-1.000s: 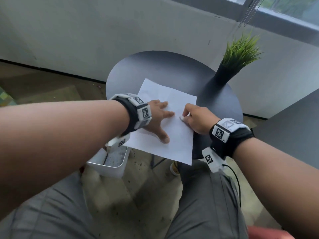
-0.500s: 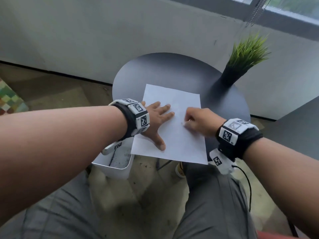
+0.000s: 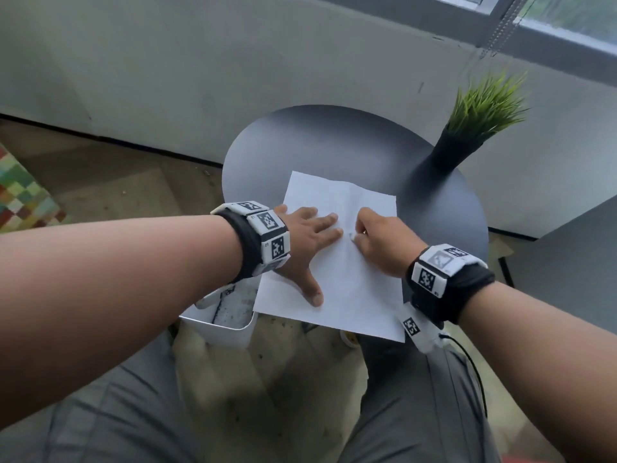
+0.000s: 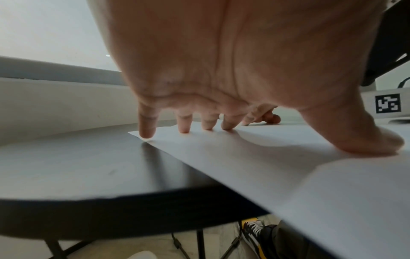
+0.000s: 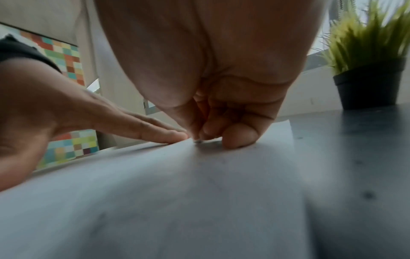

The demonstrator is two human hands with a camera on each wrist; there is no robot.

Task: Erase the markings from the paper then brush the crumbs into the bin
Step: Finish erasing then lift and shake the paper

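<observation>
A white sheet of paper [image 3: 337,192] lies on the round dark table [image 3: 317,138], its near edge hanging over the rim. My left hand [image 3: 307,242] presses flat on the sheet with fingers spread [image 4: 184,122]. My right hand [image 3: 380,242] pinches a small white eraser [image 3: 351,236] and holds it down on the paper just beside my left fingertips. In the right wrist view the eraser [image 5: 198,141] peeks out under my curled right fingers [image 5: 237,136]. Faint grey marks show on the paper [image 5: 199,192]. The white bin [image 3: 227,329] stands on the floor under the table's left edge.
A potted green plant [image 3: 480,118] in a black pot stands at the table's far right. A grey wall runs behind the table. My knees [image 3: 417,412] are below the sheet. A checkered coloured mat [image 3: 23,195] lies on the floor at left.
My right hand has rubbed the eraser a little leftward, closer to my left fingertips. My left hand stays pressed on the paper. The head view has shifted slightly.
</observation>
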